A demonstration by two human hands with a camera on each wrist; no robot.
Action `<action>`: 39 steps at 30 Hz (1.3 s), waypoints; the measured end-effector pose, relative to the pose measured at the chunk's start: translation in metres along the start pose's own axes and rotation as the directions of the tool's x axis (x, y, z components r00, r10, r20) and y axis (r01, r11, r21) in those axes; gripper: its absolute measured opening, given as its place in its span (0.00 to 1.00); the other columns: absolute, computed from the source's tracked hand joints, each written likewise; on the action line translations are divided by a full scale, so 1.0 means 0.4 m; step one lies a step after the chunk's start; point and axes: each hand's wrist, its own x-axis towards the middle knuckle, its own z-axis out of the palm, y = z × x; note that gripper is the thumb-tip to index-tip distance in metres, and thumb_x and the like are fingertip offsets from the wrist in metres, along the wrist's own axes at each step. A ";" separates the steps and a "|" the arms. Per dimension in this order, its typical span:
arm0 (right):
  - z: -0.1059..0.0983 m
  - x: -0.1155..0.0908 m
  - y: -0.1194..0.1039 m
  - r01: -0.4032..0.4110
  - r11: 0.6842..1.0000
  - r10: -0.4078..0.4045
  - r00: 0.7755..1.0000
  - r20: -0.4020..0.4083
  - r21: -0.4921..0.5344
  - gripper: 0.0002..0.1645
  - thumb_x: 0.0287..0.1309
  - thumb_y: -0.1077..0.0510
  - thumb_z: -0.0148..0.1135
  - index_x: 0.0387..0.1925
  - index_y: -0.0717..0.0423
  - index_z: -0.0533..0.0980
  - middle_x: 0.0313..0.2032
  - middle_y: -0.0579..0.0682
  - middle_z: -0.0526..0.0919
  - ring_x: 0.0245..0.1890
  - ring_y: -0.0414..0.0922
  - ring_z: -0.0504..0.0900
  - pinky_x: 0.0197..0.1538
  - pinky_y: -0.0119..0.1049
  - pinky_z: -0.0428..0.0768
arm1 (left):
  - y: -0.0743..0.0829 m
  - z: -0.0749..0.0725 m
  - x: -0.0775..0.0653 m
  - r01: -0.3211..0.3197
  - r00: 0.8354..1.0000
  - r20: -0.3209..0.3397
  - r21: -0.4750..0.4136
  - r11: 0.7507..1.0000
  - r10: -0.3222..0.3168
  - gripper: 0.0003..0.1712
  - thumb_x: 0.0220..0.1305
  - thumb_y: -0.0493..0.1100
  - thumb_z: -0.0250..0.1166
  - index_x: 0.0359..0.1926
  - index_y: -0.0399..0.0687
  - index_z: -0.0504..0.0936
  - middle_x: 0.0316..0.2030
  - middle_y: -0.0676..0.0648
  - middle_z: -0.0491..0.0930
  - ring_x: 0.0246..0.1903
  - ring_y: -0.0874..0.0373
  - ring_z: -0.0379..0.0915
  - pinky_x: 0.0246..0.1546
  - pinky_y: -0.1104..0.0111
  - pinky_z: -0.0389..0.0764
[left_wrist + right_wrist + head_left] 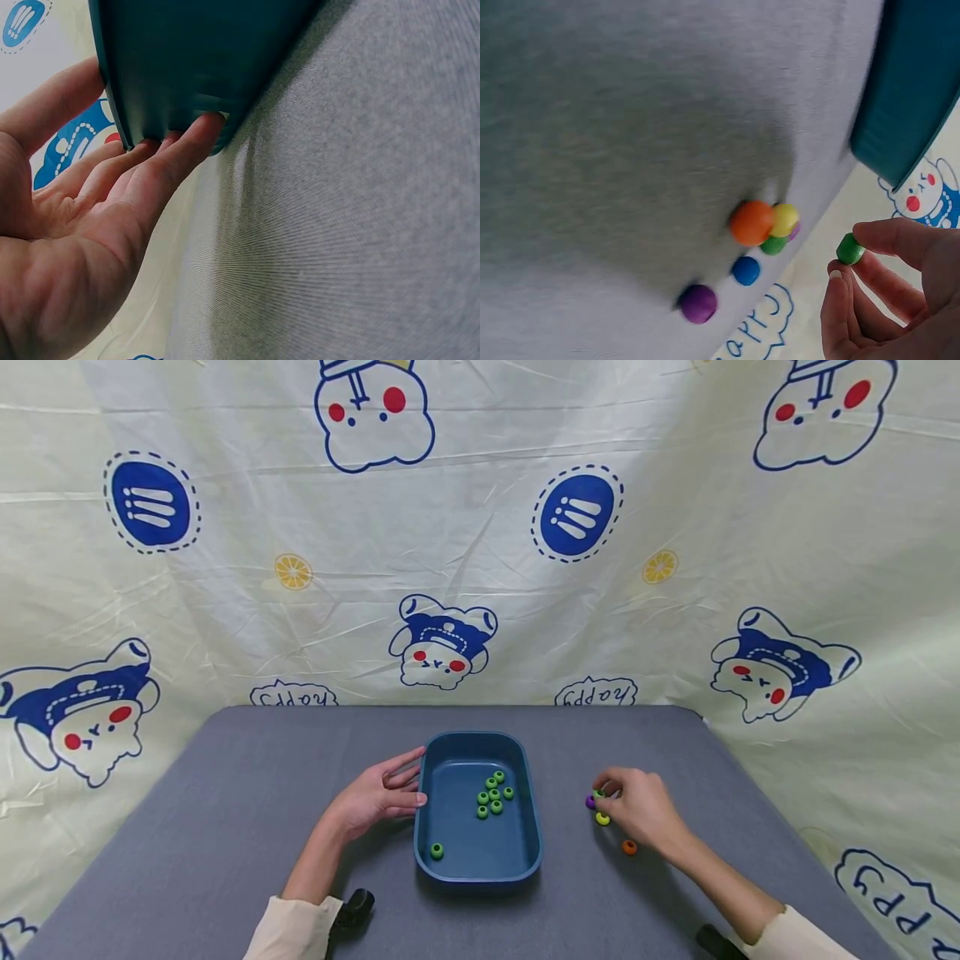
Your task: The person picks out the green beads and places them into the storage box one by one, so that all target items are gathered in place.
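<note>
My right hand (637,806) pinches a green bead (850,249) between thumb and fingertips, above the table to the right of the blue tray. Below it on the cloth lie an orange bead (629,847), a yellow bead (602,819) and a purple bead (590,802). A blue bead (746,271) and another green bead (774,245) show in the right wrist view. With fingers extended, my left hand (375,797) touches the left side of the blue tray (528,827), its thumb at the rim. Several green beads (493,795) lie inside the tray, one (437,851) apart near the front left corner.
A grey cloth (262,827) covers the table. Behind and at the sides hangs a pale printed curtain (480,527). A black object (356,907) is at the left cuff, another (718,942) near the right one.
</note>
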 end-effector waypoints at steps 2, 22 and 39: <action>0.000 0.006 -0.013 0.007 1.000 -0.007 1.000 0.003 0.004 0.08 0.54 0.63 0.71 0.38 0.57 0.85 0.33 0.54 0.89 0.25 0.41 0.83 0.25 0.34 0.79 | 0.000 0.000 0.001 -0.001 1.000 0.000 0.002 1.000 0.001 0.45 0.67 0.34 0.67 0.80 0.50 0.56 0.77 0.37 0.57 0.72 0.37 0.63 0.57 0.57 0.83; 0.025 0.054 -0.135 0.092 0.994 -0.092 0.996 -0.008 0.061 0.06 0.55 0.63 0.69 0.37 0.53 0.85 0.33 0.49 0.89 0.33 0.43 0.84 0.32 0.35 0.82 | -0.001 0.001 0.000 -0.006 1.000 0.015 -0.005 1.000 0.006 0.46 0.67 0.34 0.67 0.80 0.48 0.55 0.77 0.36 0.57 0.72 0.36 0.62 0.56 0.57 0.83; 0.079 0.072 -0.241 0.163 0.982 -0.164 0.986 0.012 0.093 0.07 0.57 0.63 0.70 0.39 0.54 0.85 0.33 0.47 0.88 0.31 0.38 0.81 0.30 0.29 0.81 | -0.002 -0.004 0.000 -0.019 1.000 0.017 0.002 1.000 0.019 0.45 0.66 0.33 0.67 0.79 0.48 0.56 0.76 0.36 0.58 0.71 0.37 0.63 0.57 0.57 0.83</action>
